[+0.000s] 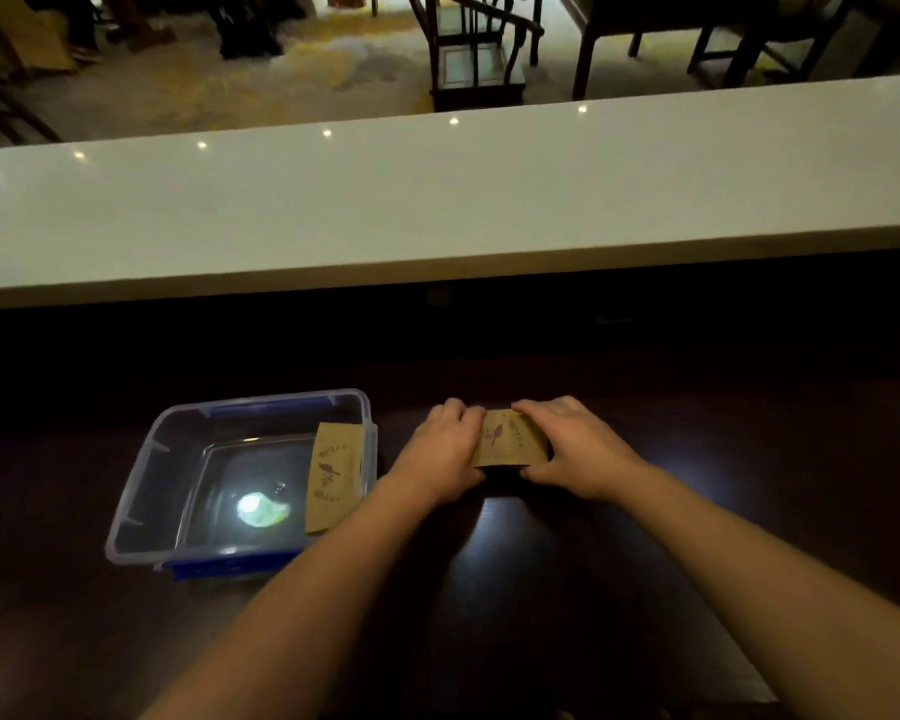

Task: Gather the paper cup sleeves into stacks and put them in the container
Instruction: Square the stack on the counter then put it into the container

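Observation:
A stack of brown paper cup sleeves (507, 440) with a printed bird lies on the dark counter (697, 485), right of the container. My left hand (445, 449) grips its left end and my right hand (575, 446) grips its right end. The clear plastic container (141, 491) with blue latches stands to the left. Inside it, one stack of brown sleeves (331, 483) leans against the right wall.
A raised white ledge (437, 200) runs across behind the dark counter. Beyond it are wooden chairs (476, 49) and a light floor. A bright light reflection shows on the container's bottom.

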`<state>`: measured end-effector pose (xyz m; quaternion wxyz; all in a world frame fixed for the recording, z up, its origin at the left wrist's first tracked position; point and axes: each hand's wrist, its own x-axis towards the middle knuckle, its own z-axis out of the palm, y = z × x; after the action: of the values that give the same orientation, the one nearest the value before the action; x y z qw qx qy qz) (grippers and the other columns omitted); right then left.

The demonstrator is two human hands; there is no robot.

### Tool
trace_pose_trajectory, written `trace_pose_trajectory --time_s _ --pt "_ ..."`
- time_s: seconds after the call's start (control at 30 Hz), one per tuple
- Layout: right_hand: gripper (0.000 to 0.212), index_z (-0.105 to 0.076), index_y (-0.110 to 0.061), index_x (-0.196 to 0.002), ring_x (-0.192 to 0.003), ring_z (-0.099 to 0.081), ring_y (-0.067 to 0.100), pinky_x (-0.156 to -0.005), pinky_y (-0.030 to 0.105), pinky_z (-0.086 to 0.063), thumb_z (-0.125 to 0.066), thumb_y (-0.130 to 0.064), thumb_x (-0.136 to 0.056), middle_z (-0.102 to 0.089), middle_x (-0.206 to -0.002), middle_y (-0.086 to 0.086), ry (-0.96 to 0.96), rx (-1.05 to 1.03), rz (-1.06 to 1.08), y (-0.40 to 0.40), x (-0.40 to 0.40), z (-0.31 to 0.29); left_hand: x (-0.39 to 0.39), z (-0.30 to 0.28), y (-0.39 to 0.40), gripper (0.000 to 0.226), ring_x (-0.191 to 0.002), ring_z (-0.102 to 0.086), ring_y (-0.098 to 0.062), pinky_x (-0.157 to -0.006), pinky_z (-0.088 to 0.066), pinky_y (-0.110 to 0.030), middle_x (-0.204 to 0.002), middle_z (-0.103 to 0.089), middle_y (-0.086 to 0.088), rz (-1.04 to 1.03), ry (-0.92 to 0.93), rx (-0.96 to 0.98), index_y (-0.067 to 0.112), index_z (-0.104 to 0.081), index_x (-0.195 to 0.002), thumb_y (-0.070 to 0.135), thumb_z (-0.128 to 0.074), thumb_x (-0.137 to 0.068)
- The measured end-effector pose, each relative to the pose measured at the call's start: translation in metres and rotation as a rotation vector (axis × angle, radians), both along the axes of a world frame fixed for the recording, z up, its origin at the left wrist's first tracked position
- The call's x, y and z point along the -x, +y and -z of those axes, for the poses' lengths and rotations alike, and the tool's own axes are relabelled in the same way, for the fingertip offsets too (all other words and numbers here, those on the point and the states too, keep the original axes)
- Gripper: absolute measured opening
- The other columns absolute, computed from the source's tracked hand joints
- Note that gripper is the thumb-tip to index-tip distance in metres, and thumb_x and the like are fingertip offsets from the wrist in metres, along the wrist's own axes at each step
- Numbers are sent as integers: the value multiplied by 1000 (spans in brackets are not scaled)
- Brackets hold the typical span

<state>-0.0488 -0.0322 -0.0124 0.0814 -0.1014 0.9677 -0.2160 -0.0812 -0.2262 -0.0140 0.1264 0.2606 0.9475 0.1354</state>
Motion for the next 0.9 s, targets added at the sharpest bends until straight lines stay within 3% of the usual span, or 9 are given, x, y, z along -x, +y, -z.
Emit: trace_pose_trajectory --time_s 0.17,0.3,0.57,0.67,0.77,0.9 --pt "92 -29 -22 -146 -127 -36 23 -105 39 -36 -75 -38 -68 -52 -138 6 -39 -50 3 -4 28 5 27 11 3 75 -120 -37 -29 -97 -39 -42 -131 -39 -10 -26 42 82 14 -39 -135 34 -74 -71" --pt "93 -26 -24 -147 -128 -34 23 -105 40 -36 -73 -36 -68 -52 -138 7 -93 -47 4 -5 40 15 38 18 2 81 -125 -32 -28 -99 -39 -47 -138 -35 -9 -35 -38 98 16 -37 -135 40 -76 -69" --pt "99 -19 -26 -149 -130 -33 22 -102 38 -38 -75 -39 -68 -46 -143 4 -211 -45 -52 -2 49 21 43 22 4 74 -117 -40 -27 -95 -45 -42 -128 -45 -10 -15 -146 91 10 -40 -133 29 -76 -70" --pt "96 -20 -22 -149 -130 -35 22 -102 38 -38 -73 -33 -70 -46 -142 5 -195 -55 -78 -5 49 22 42 22 5 81 -117 -39 -27 -97 -43 -38 -129 -45 -10 1 -158 86 9 -37 -137 29 -77 -69" --pt "91 -23 -17 -148 -130 -35 21 -104 36 -37 -71 -29 -72 -45 -143 5 -175 -61 -105 -5 47 24 41 22 5 94 -120 -35 -25 -96 -40 -37 -130 -41 -7 -48 -250 54 13 -31 -141 45 -75 -65" --pt "91 -23 -15 -148 -129 -35 22 -104 34 -36 -70 -27 -72 -44 -143 6 -175 -57 -139 0 49 25 50 17 4 67 -117 -38 -24 -85 -37 -31 -115 -44 -5 -167 -393 10 19 -50 -128 53 -64 -71"
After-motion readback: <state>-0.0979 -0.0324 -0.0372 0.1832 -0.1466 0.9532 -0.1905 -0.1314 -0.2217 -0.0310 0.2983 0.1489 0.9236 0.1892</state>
